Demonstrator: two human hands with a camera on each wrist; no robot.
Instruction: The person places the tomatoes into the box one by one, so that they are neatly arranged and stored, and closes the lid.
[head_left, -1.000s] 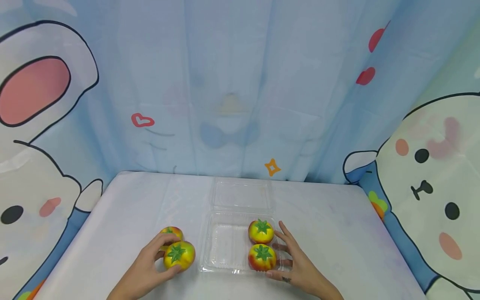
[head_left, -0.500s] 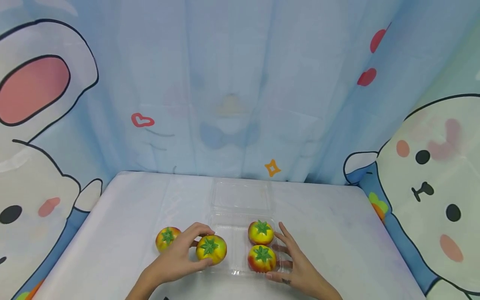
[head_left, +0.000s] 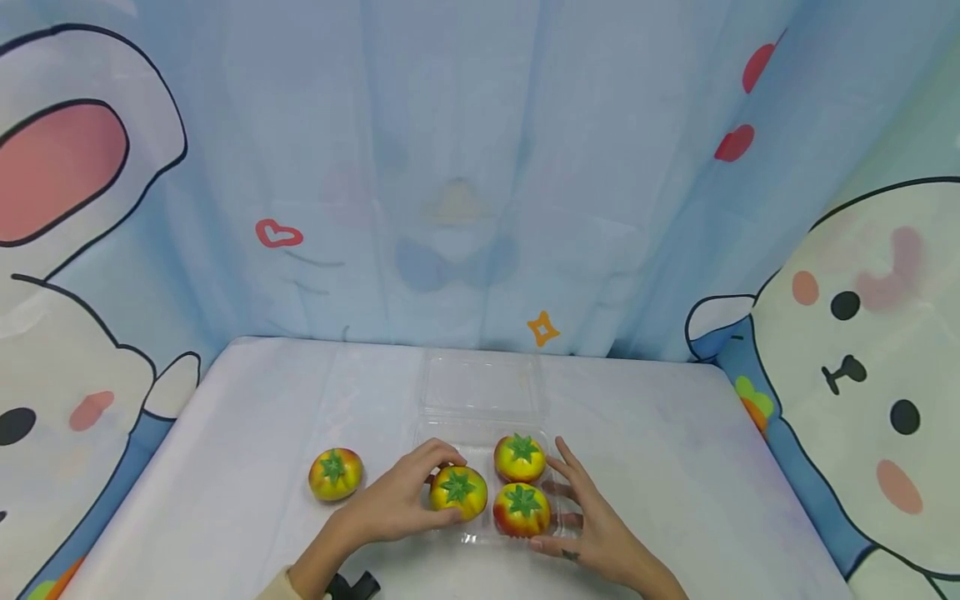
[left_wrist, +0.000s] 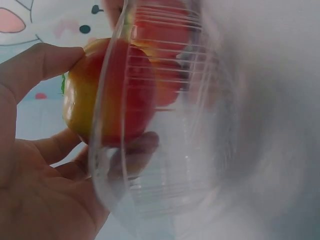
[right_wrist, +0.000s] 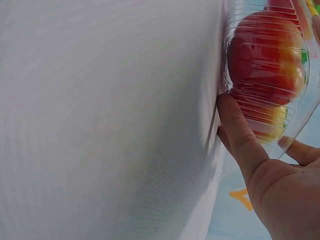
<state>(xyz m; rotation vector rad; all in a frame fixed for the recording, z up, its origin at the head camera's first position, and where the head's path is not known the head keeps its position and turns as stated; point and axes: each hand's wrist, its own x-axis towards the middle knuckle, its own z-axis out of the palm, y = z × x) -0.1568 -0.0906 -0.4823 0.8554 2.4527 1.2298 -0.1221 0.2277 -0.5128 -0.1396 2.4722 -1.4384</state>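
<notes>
My left hand [head_left: 408,500] holds a yellow-and-red tomato [head_left: 458,492] with a green star-shaped top, thumb at the front and fingers behind. That tomato is over the left half of a clear plastic clamshell box [head_left: 471,538]; in the left wrist view the tomato [left_wrist: 82,102] shows partly through the box wall. Two similar tomatoes, a back one [head_left: 519,457] and a front one [head_left: 521,510], sit in the box's right half. My right hand [head_left: 600,533] rests against the box's right side with fingers spread. In the right wrist view its fingers [right_wrist: 240,132] touch the clear wall.
Another tomato [head_left: 335,475] lies on the white cloth left of the box. The box's clear lid [head_left: 480,383] lies folded back behind it. A black object [head_left: 354,586] shows by the left forearm. A blue cartoon curtain [head_left: 457,167] hangs behind the table.
My left hand has carried its tomato rightward, from beside the other loose tomato to over the box's left half. My right hand stays at the box's right side.
</notes>
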